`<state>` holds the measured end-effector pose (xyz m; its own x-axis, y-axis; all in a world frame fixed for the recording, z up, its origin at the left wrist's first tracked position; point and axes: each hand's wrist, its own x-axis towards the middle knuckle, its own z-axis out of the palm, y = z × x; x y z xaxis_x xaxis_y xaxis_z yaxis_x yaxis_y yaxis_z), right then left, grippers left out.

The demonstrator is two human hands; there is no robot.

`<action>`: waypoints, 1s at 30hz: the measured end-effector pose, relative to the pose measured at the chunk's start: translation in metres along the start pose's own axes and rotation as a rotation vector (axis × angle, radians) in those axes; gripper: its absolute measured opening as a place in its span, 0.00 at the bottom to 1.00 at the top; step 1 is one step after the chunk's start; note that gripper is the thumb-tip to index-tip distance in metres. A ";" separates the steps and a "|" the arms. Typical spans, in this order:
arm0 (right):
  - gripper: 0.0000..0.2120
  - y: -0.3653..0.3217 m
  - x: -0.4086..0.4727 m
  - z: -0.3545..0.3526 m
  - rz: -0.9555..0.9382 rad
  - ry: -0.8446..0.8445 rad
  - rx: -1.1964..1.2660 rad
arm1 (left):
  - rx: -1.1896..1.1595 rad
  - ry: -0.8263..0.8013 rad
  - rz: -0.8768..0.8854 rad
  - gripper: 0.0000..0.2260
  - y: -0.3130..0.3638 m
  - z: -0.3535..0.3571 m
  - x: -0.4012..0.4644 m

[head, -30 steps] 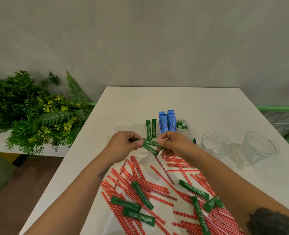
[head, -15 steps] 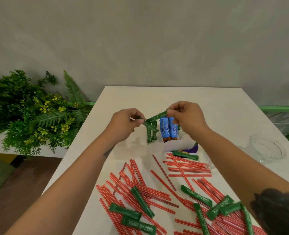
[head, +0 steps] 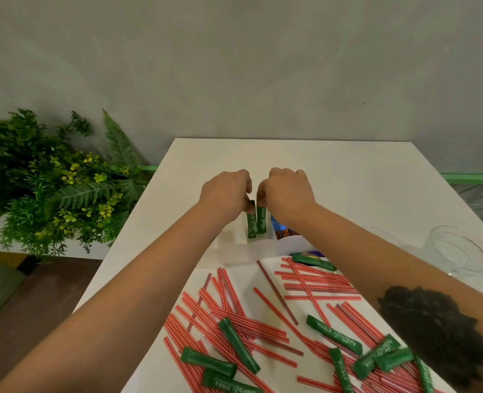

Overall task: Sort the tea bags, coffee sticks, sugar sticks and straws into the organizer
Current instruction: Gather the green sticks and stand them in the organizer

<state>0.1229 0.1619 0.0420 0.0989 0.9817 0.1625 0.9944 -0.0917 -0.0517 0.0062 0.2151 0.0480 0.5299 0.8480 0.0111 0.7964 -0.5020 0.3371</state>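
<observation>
Left hand (head: 225, 194) and right hand (head: 287, 192) each pinch an upright green stick (head: 261, 220) top; organizer (head: 234, 240) directly below.

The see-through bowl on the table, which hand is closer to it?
Right. The right hand is over the organizer, on the bowl's side but well apart from it. The left hand sits just beyond the right one, farther from the bowl.
</observation>
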 end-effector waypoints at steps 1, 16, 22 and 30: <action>0.10 -0.001 0.000 0.004 -0.004 0.008 -0.034 | 0.014 -0.012 -0.006 0.13 -0.001 0.003 0.002; 0.12 -0.004 0.006 0.023 0.035 0.001 -0.118 | 0.076 0.071 0.055 0.15 -0.010 0.033 0.015; 0.17 -0.006 0.002 0.020 0.033 0.041 -0.032 | 0.051 0.181 0.073 0.17 -0.013 0.038 0.011; 0.12 -0.007 -0.027 0.004 0.077 0.099 0.125 | -0.047 0.156 0.085 0.16 -0.008 0.022 -0.025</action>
<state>0.1134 0.1371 0.0336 0.1841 0.9509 0.2488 0.9721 -0.1387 -0.1891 -0.0067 0.1944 0.0241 0.5398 0.8209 0.1862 0.7344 -0.5674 0.3724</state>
